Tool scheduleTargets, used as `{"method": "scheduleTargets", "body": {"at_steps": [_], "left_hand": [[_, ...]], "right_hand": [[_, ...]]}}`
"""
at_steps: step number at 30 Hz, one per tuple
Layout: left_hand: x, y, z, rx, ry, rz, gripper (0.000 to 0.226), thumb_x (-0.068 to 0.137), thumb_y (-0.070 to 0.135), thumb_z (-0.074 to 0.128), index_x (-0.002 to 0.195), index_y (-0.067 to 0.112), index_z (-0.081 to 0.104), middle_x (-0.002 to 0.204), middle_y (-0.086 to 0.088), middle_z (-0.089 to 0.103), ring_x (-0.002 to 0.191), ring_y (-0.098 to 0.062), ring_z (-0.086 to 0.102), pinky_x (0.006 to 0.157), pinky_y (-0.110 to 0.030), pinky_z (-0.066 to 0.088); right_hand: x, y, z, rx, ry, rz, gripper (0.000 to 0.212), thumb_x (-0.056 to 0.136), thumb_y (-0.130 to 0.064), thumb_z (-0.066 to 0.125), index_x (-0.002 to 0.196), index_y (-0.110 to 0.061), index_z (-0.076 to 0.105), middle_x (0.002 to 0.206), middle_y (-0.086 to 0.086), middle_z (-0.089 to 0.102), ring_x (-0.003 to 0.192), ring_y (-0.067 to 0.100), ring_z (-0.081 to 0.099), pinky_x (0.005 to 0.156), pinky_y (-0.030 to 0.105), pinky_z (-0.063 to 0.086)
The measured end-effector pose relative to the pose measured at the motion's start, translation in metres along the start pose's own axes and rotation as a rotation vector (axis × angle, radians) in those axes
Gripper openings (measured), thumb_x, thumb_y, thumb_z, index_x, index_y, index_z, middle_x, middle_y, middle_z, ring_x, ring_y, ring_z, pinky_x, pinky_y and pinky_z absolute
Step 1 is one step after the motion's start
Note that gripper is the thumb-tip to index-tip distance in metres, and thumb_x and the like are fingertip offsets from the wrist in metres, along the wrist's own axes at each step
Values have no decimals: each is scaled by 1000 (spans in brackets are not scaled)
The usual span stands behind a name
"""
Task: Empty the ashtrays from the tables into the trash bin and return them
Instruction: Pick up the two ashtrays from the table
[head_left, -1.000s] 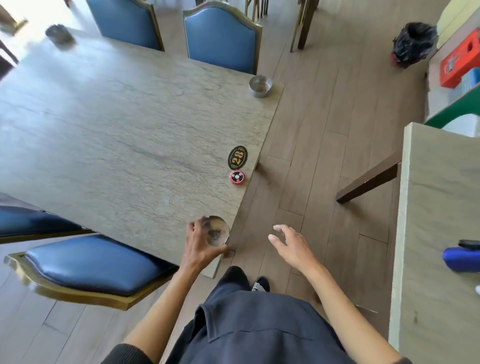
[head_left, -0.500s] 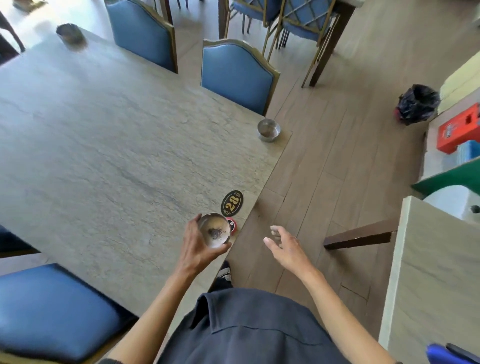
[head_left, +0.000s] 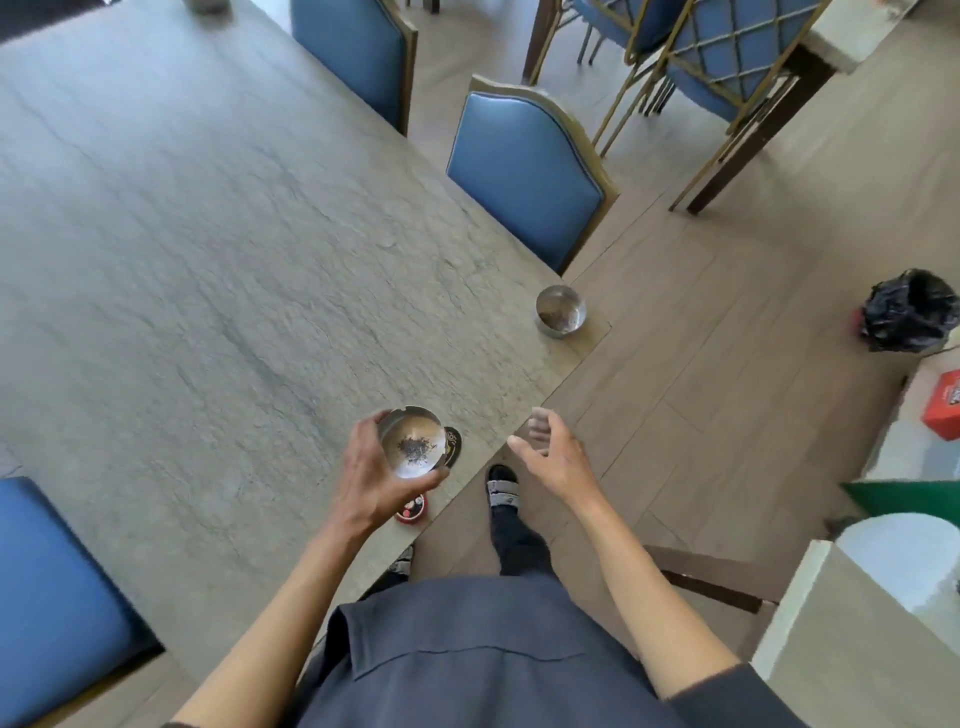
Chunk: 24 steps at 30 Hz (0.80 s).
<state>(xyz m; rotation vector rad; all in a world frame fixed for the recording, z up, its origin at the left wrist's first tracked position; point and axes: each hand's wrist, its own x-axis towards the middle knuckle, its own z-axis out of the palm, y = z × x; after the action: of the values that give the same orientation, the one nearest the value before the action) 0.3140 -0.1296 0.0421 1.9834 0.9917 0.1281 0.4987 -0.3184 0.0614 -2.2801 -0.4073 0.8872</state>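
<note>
My left hand (head_left: 371, 470) grips a round metal ashtray (head_left: 413, 441) with dark ash in it, held just above the stone table (head_left: 208, 270) near its right edge. My right hand (head_left: 553, 454) hangs open beside the table edge, over the floor, holding nothing. A second metal ashtray (head_left: 560, 310) stands on the table's far right corner. A third ashtray (head_left: 205, 5) is barely visible at the table's far end. The trash bin (head_left: 909, 317), lined with a black bag, stands on the floor at the right.
A black number plaque (head_left: 453, 444) and a red call button (head_left: 411, 510) lie under the held ashtray. Blue chairs (head_left: 519, 171) line the table's far side, and another chair seat (head_left: 57, 587) is at lower left. A second table (head_left: 852, 654) is at lower right, and a red box (head_left: 943, 405) lies at the right.
I have walked forward along the table edge with the ashtray lifted in my left hand. The corner ashtray and the trash bin are nearer in view.
</note>
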Motion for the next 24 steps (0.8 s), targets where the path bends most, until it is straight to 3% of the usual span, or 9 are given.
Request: {"method": "scheduleTargets", "body": {"at_steps": [6,12,18,24], "left_hand": [[27,43,37,-8,118,-116,108,50,62,91,139,16,49,133,-5,57,122,-22,56,99,-32,44],[36,77,66,-17,205,-162,108,53,52,98,141,15,47,134,-5,56,119,-19,57,98,-29,45],[23,91,72,-48,270,-189,106,51,55,95,139,22,47,130,2,56,119,-11,56,103,-28,45],[10,92,78,-87,327,-281,106,52,48,99,142,22,48,133,5,55,122,-9,56,107,-27,44]], "right_hand": [[90,3,-54,-57,-87,-86,74,90,-44,76,150,-14,44,143,4,58,132,19,55,111,44,49],[182,5,-105,-138,25,-63,87,82,-40,84,150,-13,37,151,13,47,138,31,47,109,42,41],[260,12,-96,-354,-53,-50,129,66,-48,94,159,-5,15,160,25,30,150,42,29,123,52,28],[279,18,-83,-439,31,-134,125,63,-48,94,157,-8,21,156,25,34,143,42,32,120,50,29]]}}
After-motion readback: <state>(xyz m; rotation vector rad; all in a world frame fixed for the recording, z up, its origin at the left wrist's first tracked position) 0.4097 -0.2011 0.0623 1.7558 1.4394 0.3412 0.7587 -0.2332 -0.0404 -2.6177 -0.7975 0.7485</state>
